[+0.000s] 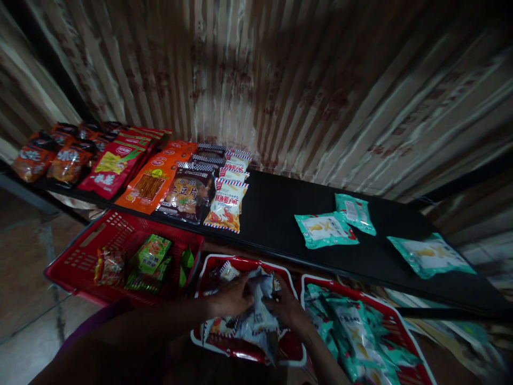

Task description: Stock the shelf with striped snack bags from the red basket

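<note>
Both hands meet at six o'clock: my left hand (230, 300) and right hand (289, 307) have their fingers clenched on a bunch of silvery snack packets (258, 315), held over the middle red basket (280, 353), which holds more like them. Gripped loosely, the slick packets could slide out and miss it. At eight o'clock, a red basket (80, 262) holds green packs. At four o'clock, another basket (404, 331) is full of teal packets. Beyond, the black bench (276, 214) carries rows of snacks.
</note>
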Demonstrator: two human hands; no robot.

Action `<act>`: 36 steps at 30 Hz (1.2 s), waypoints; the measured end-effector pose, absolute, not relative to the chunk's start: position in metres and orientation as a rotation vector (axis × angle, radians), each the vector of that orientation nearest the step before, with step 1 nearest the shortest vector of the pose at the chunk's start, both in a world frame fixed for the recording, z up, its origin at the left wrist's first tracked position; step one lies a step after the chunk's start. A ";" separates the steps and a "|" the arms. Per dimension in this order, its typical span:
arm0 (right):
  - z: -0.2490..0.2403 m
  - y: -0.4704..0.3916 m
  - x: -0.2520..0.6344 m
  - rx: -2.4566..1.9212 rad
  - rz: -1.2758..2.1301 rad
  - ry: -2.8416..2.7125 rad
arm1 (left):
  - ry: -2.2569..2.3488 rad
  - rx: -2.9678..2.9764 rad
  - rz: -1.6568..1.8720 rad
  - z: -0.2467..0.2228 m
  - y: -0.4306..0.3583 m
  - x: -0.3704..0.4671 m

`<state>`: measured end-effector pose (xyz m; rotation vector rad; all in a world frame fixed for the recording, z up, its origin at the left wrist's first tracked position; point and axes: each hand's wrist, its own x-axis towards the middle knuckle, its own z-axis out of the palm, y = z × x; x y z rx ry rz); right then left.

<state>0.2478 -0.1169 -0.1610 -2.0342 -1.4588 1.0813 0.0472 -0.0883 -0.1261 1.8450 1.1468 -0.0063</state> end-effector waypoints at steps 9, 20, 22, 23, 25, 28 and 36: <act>-0.046 -0.147 0.236 -1.812 1.062 -1.595 | 0.952 1.413 0.428 -0.047 -0.123 0.064; 0.055 -0.123 0.205 -1.543 0.609 -1.656 | 0.600 0.505 0.970 0.018 -0.075 0.060; 0.052 -0.116 0.203 -1.528 0.529 -1.614 | 0.561 0.514 0.967 0.016 -0.067 0.056; 0.049 -0.113 0.203 -1.526 0.494 -1.580 | 0.545 0.530 0.962 0.014 -0.064 0.054; 0.041 -0.104 0.206 -1.537 0.431 -1.498 | 0.526 0.553 0.937 0.009 -0.061 0.052; 0.031 -0.088 0.216 -1.550 0.495 -1.401 | 0.502 0.590 0.863 -0.001 -0.060 0.053; 0.021 -0.067 0.232 -1.567 0.833 -1.405 | 0.507 0.655 0.712 -0.011 -0.063 0.056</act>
